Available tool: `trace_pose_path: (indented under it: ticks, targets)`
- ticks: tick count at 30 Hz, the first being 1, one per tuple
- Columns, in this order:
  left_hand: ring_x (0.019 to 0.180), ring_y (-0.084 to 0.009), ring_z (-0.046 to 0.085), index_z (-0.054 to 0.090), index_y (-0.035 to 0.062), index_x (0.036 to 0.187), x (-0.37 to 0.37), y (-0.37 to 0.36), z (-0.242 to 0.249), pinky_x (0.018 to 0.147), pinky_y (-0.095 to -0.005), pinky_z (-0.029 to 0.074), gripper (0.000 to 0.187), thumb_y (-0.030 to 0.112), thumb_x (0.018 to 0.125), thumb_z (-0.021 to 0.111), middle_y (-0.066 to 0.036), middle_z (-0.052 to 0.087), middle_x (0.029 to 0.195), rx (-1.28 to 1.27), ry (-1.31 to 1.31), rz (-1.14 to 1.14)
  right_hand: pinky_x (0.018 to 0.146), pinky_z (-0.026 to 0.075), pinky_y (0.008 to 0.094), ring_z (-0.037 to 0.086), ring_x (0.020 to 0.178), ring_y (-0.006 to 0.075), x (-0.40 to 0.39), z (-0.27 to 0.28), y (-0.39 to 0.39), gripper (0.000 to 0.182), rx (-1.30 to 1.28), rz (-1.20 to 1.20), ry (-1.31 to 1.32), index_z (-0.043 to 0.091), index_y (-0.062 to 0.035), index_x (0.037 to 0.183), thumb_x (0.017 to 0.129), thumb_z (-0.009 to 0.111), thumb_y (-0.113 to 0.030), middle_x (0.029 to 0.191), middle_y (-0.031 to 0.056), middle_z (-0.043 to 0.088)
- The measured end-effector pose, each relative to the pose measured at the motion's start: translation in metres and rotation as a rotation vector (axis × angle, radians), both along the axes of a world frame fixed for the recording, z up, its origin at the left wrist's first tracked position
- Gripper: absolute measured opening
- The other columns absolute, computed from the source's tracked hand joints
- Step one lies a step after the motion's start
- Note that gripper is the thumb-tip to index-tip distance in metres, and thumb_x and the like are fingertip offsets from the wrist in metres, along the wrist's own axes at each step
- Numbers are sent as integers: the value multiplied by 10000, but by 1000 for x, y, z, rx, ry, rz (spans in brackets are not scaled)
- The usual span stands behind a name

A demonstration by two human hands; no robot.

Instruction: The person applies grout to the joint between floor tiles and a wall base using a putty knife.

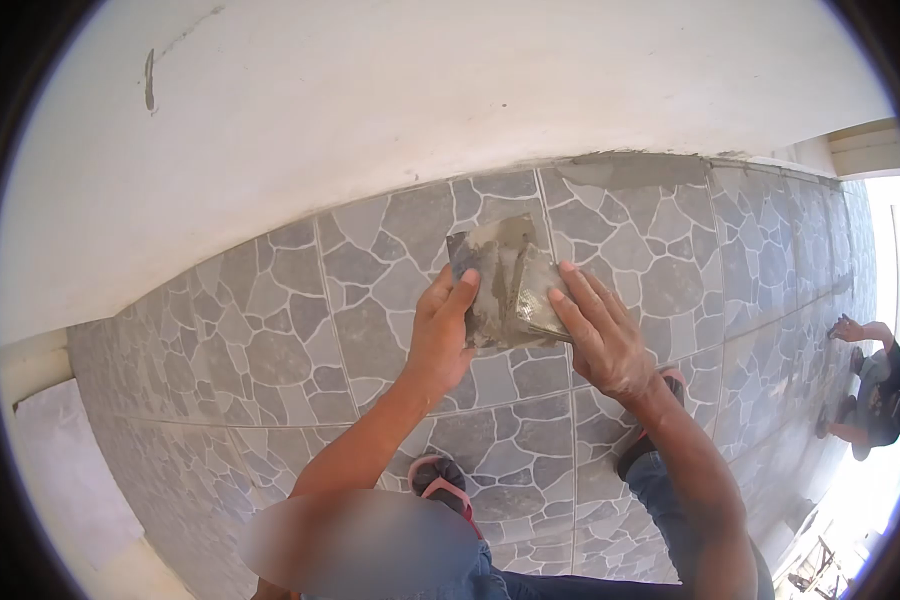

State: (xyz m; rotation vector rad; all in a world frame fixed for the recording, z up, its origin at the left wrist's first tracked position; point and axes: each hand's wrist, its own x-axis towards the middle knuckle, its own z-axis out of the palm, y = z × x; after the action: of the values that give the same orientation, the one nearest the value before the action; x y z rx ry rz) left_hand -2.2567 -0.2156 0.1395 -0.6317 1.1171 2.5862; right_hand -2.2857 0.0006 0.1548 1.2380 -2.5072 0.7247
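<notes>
My left hand (444,322) is closed on the left edge of a flat grey plate (486,300) smeared with wet mortar, its thumb lying on the top face. My right hand (608,340) grips a smaller flat rectangular piece (540,298), greyish with a patterned, mortar-stained face. The small piece lies against the right part of the plate, and a ridge of mortar (515,268) shows along its left edge. Both are held above the floor in front of me. The undersides and some of my fingers are hidden.
A stone-patterned tile floor (400,220) meets a white wall (300,110). Grey mortar (635,170) covers a strip at the wall's foot. My sandalled feet (440,480) are below. At the far right, another person (880,390) is low down with a hand near the floor.
</notes>
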Motion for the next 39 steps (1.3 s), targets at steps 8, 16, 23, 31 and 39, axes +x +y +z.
trace_pose_path:
  ticks: [8, 16, 23, 31, 39]
  targets:
    - [1039, -119, 588, 488, 23, 1312, 2, 4, -1, 864, -290, 515, 383, 257, 1009, 511, -50, 597, 1178, -183, 117, 43, 848, 527, 423, 605, 1105, 394, 2, -12, 1, 569, 20, -95, 87, 518, -16, 1300, 740, 608, 28, 1320, 267, 531]
    - [944, -56, 508, 515, -2, 1279, 6, 9, -3, 861, -225, 421, 374, 265, 1019, 485, -11, 585, 1074, -335, 114, 70, 864, 522, 426, 598, 1095, 389, 7, -33, 3, 587, 65, -232, 60, 489, 6, 1319, 743, 592, 48, 1319, 275, 521]
    - [1061, -109, 562, 478, 13, 1337, -9, 1, 10, 911, -283, 470, 405, 240, 1005, 517, -37, 584, 1200, -316, 162, 53, 862, 522, 434, 617, 1032, 405, -10, -44, 35, 542, 69, -497, -200, 497, -1, 1294, 759, 571, 48, 1249, 242, 568]
    - [1051, -99, 543, 503, 3, 1307, -12, -8, 13, 905, -267, 449, 414, 287, 1005, 521, -42, 582, 1170, -317, 136, 142, 833, 506, 459, 630, 957, 399, -36, -42, 60, 394, 382, -649, -564, 619, -43, 1149, 758, 584, -62, 1122, 197, 640]
    - [1007, -93, 535, 522, -6, 1284, -3, -25, -17, 896, -249, 430, 401, 280, 1002, 532, -33, 584, 1144, -364, 106, 122, 739, 493, 425, 650, 813, 343, -47, -49, 39, 353, 233, -695, -778, 659, -41, 1087, 751, 584, -120, 885, 178, 675]
